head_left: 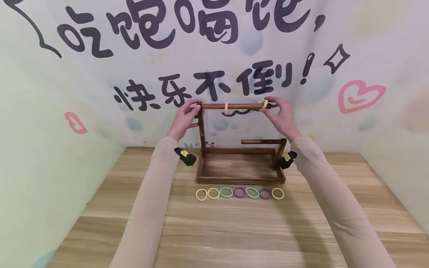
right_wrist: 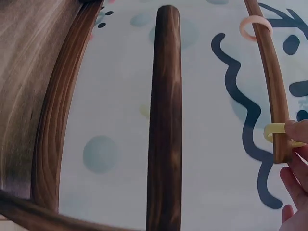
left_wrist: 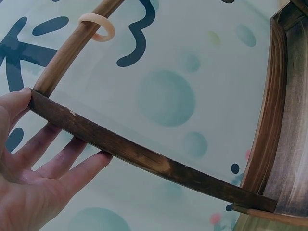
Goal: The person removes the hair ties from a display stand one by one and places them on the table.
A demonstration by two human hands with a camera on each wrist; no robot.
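A dark wooden stand has a tray base (head_left: 241, 181), a tall left post (head_left: 202, 132) and a long upper rod (head_left: 246, 106). My left hand (head_left: 182, 119) grips the top of that post, thumb at the corner and fingertips along its side. At the rod's free right end, my right hand (head_left: 283, 116) pinches a pale yellow ring (right_wrist: 274, 128); the ring is around the rod, partly hidden by the thumb. A peach ring (head_left: 226, 111) hangs farther in along the same rod, apart from both hands.
In front of the tray, several rings lie flat in a row, including cream (head_left: 196, 195), mint (head_left: 226, 197) and purple (head_left: 234, 192) ones. A shorter, lower rod (head_left: 261, 141) juts left from the stand's right post (head_left: 280, 150). Behind is a printed wall covering (head_left: 151, 70).
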